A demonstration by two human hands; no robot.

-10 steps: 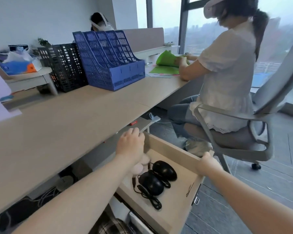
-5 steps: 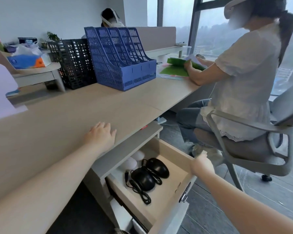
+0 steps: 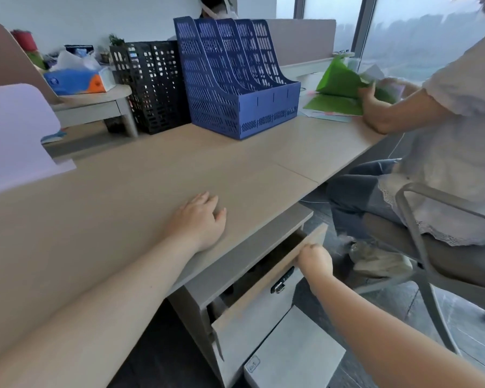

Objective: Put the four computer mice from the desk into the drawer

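Note:
The drawer (image 3: pixel 263 301) under the wooden desk (image 3: pixel 123 197) stands only a narrow gap open. Its inside is dark and the mice in it are hidden from this angle. My right hand (image 3: pixel 315 260) grips the top edge of the drawer front near its right end. My left hand (image 3: pixel 198 221) lies flat on the desk near the front edge, fingers spread, holding nothing. No mouse lies on the visible desk top.
A blue file rack (image 3: pixel 235 77) and a black mesh rack (image 3: pixel 151 85) stand at the back of the desk. A person (image 3: pixel 445 141) on a chair (image 3: pixel 420 247) sits close on the right, handling green folders (image 3: pixel 345 88). A lower drawer front (image 3: pixel 294 357) juts out below.
The drawer has slid most of the way in under my right hand, hiding the mice. My left hand left the drawer and came to rest flat on the desk.

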